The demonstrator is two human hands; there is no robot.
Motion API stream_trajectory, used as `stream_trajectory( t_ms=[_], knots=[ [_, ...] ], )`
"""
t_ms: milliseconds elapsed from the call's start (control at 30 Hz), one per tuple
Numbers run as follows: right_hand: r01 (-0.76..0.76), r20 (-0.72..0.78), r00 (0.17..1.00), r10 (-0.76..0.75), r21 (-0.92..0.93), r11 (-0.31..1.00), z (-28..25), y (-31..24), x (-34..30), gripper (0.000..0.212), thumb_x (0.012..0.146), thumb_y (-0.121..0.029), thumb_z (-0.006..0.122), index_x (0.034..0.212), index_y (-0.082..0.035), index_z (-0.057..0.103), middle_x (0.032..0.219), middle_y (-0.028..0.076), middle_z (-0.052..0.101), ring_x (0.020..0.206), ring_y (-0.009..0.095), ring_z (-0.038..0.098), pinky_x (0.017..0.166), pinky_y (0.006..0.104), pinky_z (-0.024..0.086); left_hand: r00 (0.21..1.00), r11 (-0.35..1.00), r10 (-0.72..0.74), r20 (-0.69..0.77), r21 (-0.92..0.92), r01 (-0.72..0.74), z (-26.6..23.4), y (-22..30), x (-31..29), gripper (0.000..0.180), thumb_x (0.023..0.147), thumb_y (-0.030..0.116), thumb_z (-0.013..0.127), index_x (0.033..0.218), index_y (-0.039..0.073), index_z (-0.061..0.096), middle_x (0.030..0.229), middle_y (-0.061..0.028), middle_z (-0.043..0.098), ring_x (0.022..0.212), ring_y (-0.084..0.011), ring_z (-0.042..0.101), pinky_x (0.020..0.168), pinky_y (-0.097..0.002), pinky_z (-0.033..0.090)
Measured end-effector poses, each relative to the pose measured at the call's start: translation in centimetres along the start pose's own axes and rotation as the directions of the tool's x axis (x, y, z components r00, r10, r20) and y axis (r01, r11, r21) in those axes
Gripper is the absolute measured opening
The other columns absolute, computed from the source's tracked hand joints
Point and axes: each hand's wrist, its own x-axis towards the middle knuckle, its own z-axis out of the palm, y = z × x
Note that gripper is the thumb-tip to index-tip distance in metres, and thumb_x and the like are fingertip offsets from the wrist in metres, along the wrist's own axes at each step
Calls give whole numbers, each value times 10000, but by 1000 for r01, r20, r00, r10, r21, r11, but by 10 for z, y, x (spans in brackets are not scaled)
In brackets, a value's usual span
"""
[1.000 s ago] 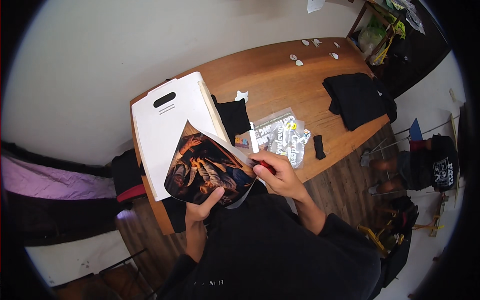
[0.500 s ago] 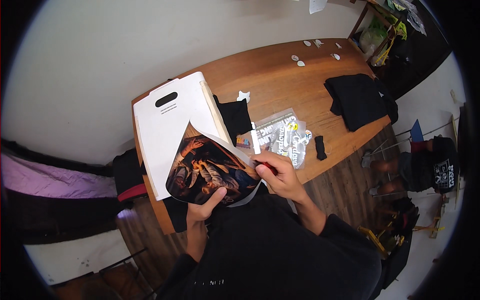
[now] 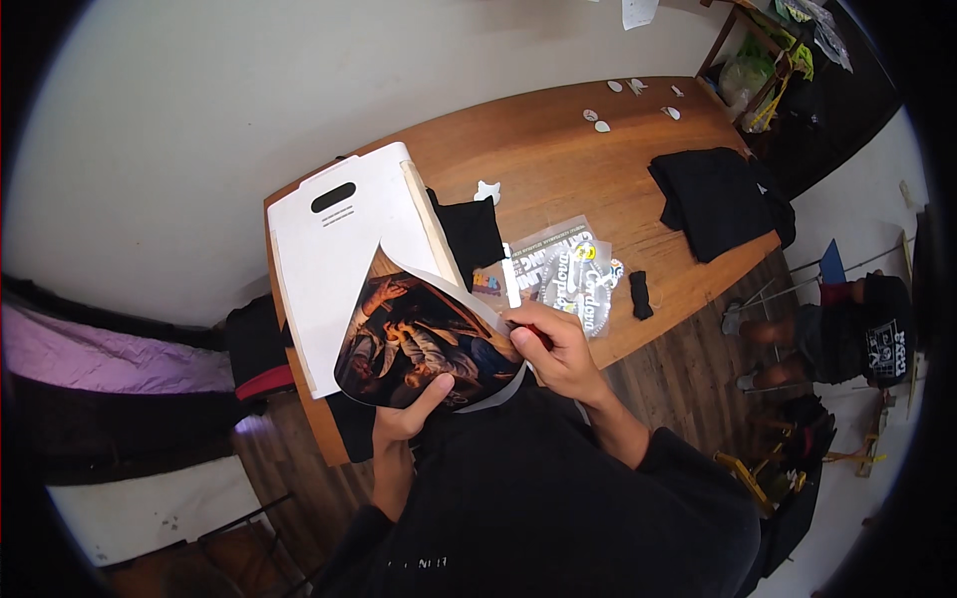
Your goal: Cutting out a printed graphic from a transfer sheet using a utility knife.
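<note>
A glossy sheet printed with a dark, warm-toned picture of figures [image 3: 429, 349] curls up in front of me, its pale back showing along the upper right edge. My left hand [image 3: 404, 417] grips its lower edge, thumb on the printed face and fingers hidden underneath. At the sheet's right edge, my right hand [image 3: 563, 361] is closed around a small red tool [image 3: 536, 335]; most of it is hidden, so its kind cannot be made out. Under and behind the sheet lies a white panel with an oval slot [image 3: 344, 254].
On the wooden table [image 3: 558, 149], black cloth [image 3: 474, 234] sticks out beside the panel. Clear printed transfer sheets [image 3: 573, 279] and a small black bundle [image 3: 640, 295] lie to the right. Folded black garments [image 3: 703, 199] and white cut-out scraps [image 3: 602, 127] lie farther off. Another person [image 3: 857, 329] is at far right.
Almost nothing differs. The whole view has shifted very slightly; both hands keep their hold at the sheet's edges.
</note>
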Motion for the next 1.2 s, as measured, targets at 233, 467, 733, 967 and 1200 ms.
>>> stream_trajectory(
  t_ms=[233, 467, 733, 967, 1200],
  knots=[
    [15, 7, 1000, -14, -45, 999, -2, -5, 1, 165, 891, -73, 541, 975, 60, 589, 829, 123, 617, 717, 176, 583, 645, 272, 452, 996, 1000, 18, -85, 13, -17, 1, 3, 1, 235, 805, -30, 645, 1037, -54, 615, 1051, -89, 630, 964, -167, 590, 876, -282, 450],
    [47, -25, 999, -47, -13, 999, -2, -6, 0, 168, 879, -71, 562, 974, 64, 592, 862, 155, 632, 756, 217, 613, 679, 293, 471, 995, 999, -6, -97, 32, 9, 1, 4, -2, 216, 809, -26, 642, 1022, -51, 621, 1034, -86, 635, 949, -160, 593, 862, -277, 457],
    [-5, -33, 999, 4, -37, 999, 2, -9, 2, 160, 903, -80, 517, 963, 49, 591, 766, 75, 594, 655, 116, 527, 605, 239, 418, 998, 994, 14, -68, 114, -6, 1, 5, -2, 196, 804, -14, 656, 998, -38, 640, 1027, -84, 642, 937, -162, 599, 846, -277, 462],
    [43, -60, 997, -41, 28, 999, 2, -10, 2, 164, 904, -85, 514, 957, 50, 592, 741, 75, 590, 645, 118, 530, 595, 242, 419, 997, 994, -12, -78, 107, 20, 1, 4, -4, 206, 806, -12, 653, 1010, -38, 635, 1025, -82, 643, 943, -159, 599, 849, -276, 462],
    [-48, -50, 998, 47, -14, 999, 3, -10, 3, 175, 909, -89, 503, 959, 51, 596, 726, 66, 587, 629, 104, 521, 577, 237, 413, 999, 988, -47, -11, 144, 48, 5, 6, -3, 241, 781, -25, 645, 1020, -43, 613, 1004, -98, 644, 911, -173, 609, 838, -284, 472]
  ],
)
